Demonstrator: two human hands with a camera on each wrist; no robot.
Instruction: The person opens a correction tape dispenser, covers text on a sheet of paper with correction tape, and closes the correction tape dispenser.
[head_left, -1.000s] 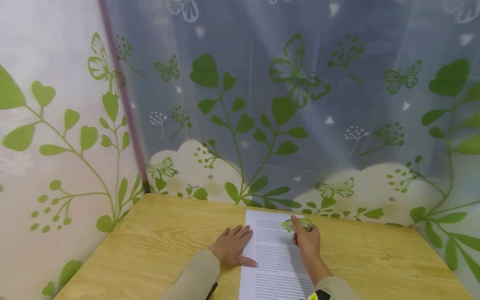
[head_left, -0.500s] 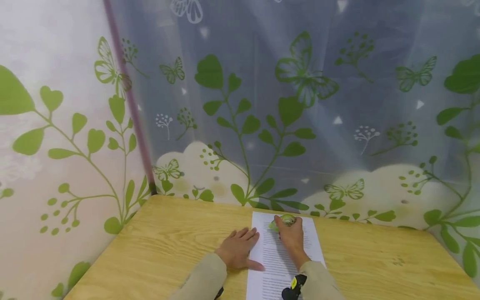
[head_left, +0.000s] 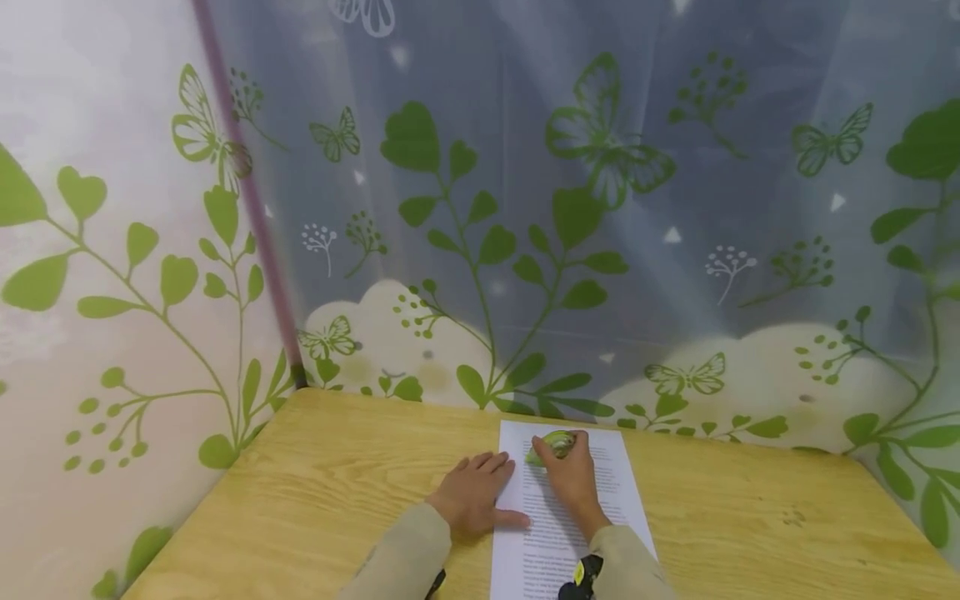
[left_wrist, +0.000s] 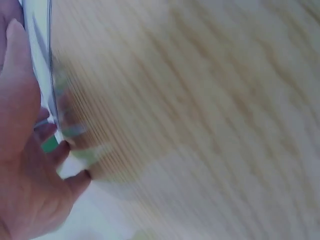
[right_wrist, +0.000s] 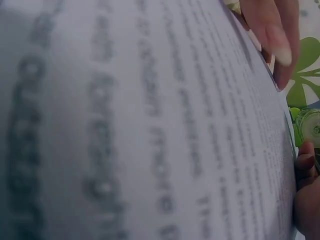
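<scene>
A printed sheet of paper (head_left: 626, 517) lies on the wooden table, its lines of text filling the right wrist view. In the head view, my left hand (head_left: 472, 496) rests with spread fingers over the sheet's left edge, thumb on the paper. My right hand (head_left: 576, 479) pinches a green, see-through correction tape (head_left: 557, 443) over the upper lines of text. Its clear case with a round reel (right_wrist: 311, 125) shows at the right side of the right wrist view, but the tip is hidden in the head view. The left wrist view catches the left hand (left_wrist: 30, 170) beside bare wood.
The wooden table (head_left: 360, 450) extends to both sides of the sheet. A patterned curtain (head_left: 480, 250) with green leaves and butterflies stands along the table's back edge, and a pale one (head_left: 112, 350) along the left.
My right hand has moved left with the correction tape, from above the sheet's right side to low over the upper text. The left hand has stayed in place on the paper's edge.
</scene>
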